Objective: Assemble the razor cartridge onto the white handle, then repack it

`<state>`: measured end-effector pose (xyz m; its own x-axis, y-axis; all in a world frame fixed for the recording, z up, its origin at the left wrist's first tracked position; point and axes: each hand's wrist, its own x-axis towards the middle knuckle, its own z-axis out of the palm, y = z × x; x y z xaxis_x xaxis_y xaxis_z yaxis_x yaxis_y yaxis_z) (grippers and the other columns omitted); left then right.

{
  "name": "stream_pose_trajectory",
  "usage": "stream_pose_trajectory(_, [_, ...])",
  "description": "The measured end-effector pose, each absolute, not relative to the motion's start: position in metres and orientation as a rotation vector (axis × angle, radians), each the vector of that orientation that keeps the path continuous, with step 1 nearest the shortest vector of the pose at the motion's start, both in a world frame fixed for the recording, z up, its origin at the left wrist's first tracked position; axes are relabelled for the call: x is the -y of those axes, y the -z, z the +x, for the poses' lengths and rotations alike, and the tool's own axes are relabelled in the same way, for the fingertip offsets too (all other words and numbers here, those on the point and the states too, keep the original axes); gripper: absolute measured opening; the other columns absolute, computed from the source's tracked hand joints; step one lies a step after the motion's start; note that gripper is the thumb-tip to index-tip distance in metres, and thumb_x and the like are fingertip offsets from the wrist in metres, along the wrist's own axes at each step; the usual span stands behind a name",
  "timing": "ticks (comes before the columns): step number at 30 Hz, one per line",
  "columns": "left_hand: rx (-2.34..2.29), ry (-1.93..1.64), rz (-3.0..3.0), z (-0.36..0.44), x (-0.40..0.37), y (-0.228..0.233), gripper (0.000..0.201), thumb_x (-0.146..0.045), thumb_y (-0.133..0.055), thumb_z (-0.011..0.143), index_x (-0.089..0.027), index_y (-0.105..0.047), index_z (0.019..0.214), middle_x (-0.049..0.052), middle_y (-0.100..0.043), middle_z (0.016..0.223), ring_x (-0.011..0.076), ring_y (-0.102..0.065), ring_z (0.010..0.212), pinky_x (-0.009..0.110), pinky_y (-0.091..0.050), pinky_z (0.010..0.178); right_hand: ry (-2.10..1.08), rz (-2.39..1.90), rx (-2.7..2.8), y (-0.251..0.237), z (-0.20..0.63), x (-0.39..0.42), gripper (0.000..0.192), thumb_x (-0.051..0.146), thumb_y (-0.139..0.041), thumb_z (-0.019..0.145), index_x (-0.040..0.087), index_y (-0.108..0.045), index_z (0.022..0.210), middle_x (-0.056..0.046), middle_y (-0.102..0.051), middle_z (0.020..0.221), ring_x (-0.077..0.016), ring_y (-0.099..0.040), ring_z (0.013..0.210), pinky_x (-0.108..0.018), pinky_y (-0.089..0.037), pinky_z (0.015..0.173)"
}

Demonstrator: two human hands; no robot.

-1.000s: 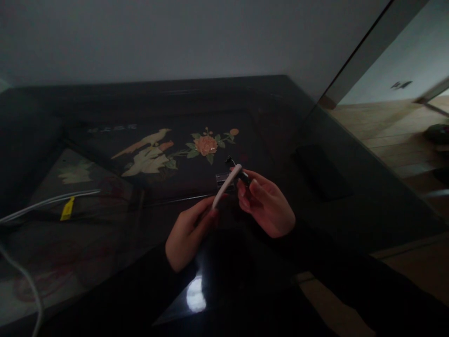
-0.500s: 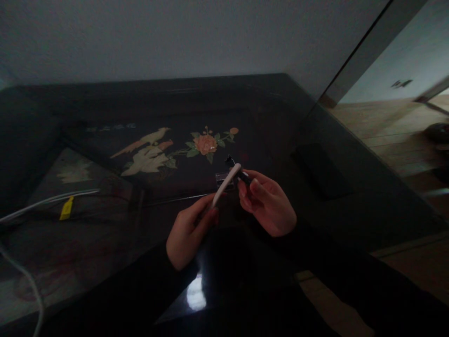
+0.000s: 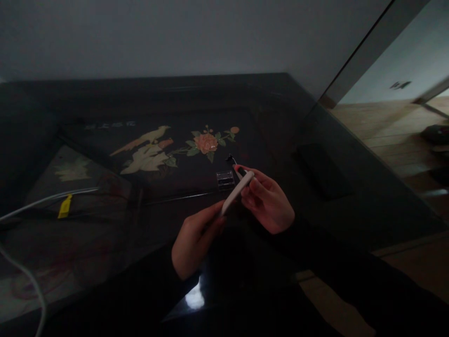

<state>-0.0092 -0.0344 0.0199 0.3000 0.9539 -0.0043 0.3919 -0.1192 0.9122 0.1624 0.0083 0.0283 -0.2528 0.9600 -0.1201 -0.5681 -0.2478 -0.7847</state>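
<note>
Head view: on my remote feed, the left hand [image 3: 194, 241] has its fingers pinched on the lower end of a slim white stick [image 3: 237, 193]. The right hand [image 3: 268, 201] has its fingers grasping a small dark piece [image 3: 242, 171] at the stick's upper end; I cannot tell whether piece and stick are joined. Both are held above the desk [image 3: 365, 206].

Container: a small clear case [image 3: 224, 179] on the desk, just left of the dark piece; contents too dim for me to identify. Near it, a tiny dark item [image 3: 229, 158]. Well apart at right, a flat black object [image 3: 322, 171]
</note>
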Motion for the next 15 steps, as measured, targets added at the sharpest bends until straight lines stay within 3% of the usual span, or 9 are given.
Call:
stream_pose_trajectory(7, [-1.281,-0.813,1.656,-0.0087,0.0326,-0.0239,0.036,-0.029,-0.050,0.087,-0.014,-0.066,0.116,0.000,-0.058,0.058,0.0134,-0.055,0.058,0.021,-0.046,0.057,-1.757,-0.749,0.765,-0.0283,0.1630,-0.0076,0.042,0.041,-0.080,0.064,0.019,-0.069,0.098,0.007,-0.048,0.058,-0.0031,-0.035,0.044,-0.019,-0.021,0.040])
stream_pose_trajectory(15, [-1.307,-0.844,1.612,-0.0105,0.0284,-0.0222,0.037,-0.031,-0.051,0.087,-0.014,-0.065,0.117,-0.002,-0.056,0.059,0.0114,-0.050,0.056,0.022,-0.045,0.058,-1.772,-0.710,0.803,-0.0277,0.1627,-0.0078,0.038,0.044,-0.078,0.066,0.018,-0.067,0.091,0.006,-0.048,0.062,-0.0030,-0.034,0.046,-0.019,-0.021,0.040])
